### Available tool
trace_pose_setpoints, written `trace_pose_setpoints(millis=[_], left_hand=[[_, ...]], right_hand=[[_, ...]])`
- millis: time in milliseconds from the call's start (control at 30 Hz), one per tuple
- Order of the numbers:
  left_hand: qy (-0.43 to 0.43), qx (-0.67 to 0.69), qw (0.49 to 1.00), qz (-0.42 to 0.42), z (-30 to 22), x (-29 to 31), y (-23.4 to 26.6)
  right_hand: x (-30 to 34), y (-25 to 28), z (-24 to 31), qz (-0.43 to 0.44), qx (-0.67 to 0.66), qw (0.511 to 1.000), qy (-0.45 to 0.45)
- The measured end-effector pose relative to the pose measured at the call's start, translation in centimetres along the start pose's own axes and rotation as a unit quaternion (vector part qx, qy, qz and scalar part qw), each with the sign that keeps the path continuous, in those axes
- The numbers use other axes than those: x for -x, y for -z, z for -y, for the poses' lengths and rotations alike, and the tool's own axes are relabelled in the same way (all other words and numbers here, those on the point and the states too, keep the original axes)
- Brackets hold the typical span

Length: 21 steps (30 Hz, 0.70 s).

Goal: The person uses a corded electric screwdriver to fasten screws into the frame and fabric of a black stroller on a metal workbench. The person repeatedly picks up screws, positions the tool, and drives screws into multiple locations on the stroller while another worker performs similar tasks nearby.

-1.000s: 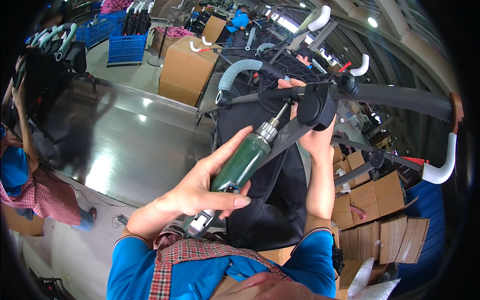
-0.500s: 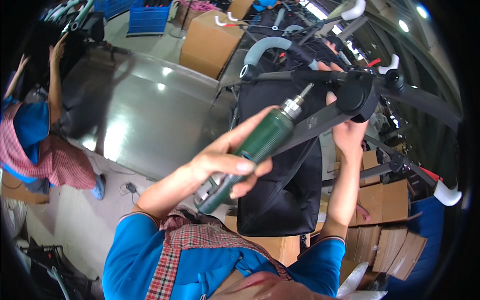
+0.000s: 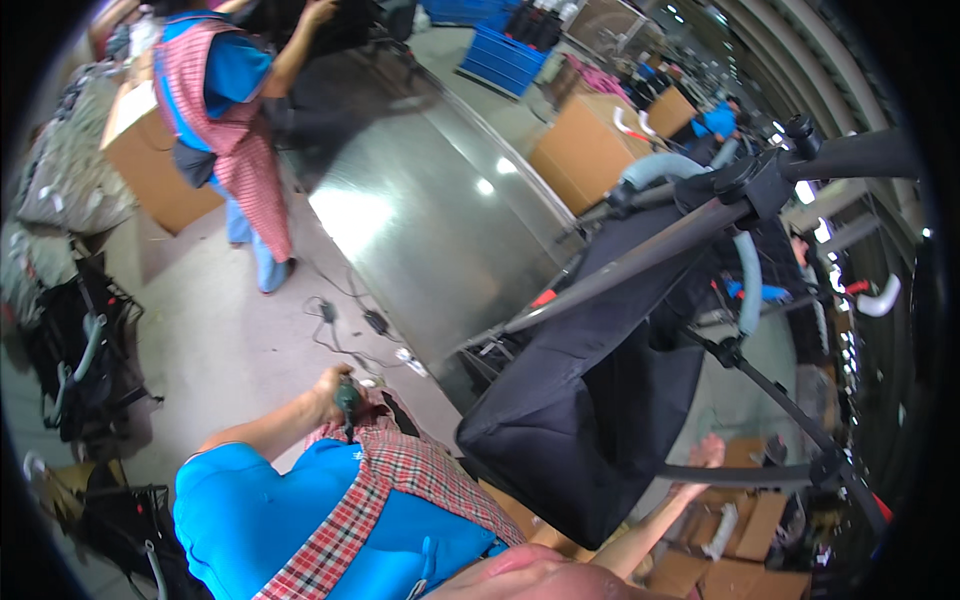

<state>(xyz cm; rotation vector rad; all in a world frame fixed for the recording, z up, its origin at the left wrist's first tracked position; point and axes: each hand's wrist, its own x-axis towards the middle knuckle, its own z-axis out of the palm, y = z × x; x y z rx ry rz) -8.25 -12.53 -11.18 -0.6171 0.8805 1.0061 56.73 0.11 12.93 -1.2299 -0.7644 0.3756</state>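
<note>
My left hand [image 3: 328, 392] is down beside my waist, closed around a green electric screwdriver [image 3: 346, 396], partly foreshortened and close to my checked apron [image 3: 430, 465]. In front of me stands a stroller frame with dark tubes [image 3: 640, 262] and a black fabric seat [image 3: 570, 430]. A grey curved foam-covered bar [image 3: 660, 165] shows at its far side. My right hand [image 3: 708, 455] is low on the right at a dark lower tube [image 3: 755, 476], which crosses before the wrist. Its fingers look stretched upward, slightly blurred, and nothing shows in them.
A metal-topped table [image 3: 410, 200] lies beyond the stroller. Cables [image 3: 345, 325] trail over the floor near it. A co-worker [image 3: 225, 110] stands at far left. Cardboard boxes [image 3: 765, 515] lie at lower right; a blue crate [image 3: 505, 60] sits at the back.
The view has swung left. My left hand has brought the screwdriver from the stroller joint down to my waist. My right hand has left the upper joint and dropped to the lower tube.
</note>
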Motion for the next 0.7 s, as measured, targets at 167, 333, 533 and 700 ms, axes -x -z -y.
trace_pose_setpoints(millis=[167,333,533,700], left_hand=[[0.046,0.003,0.996,0.072,2.8,4.3,-1.9],[-0.003,0.000,0.999,0.033,2.7,2.7,-1.2],[0.021,0.022,0.999,0.037,1.6,2.1,-1.6],[-0.069,0.018,0.995,0.074,0.6,-0.3,-4.2]], right_hand=[[7.6,-8.2,-11.9,0.192,-0.060,0.938,-0.284],[11.9,-14.1,-15.9,0.323,-0.080,0.879,-0.341],[15.2,-30.0,-17.5,0.413,-0.190,0.856,-0.244],[17.6,-42.1,-19.9,0.444,-0.299,0.825,-0.181]])
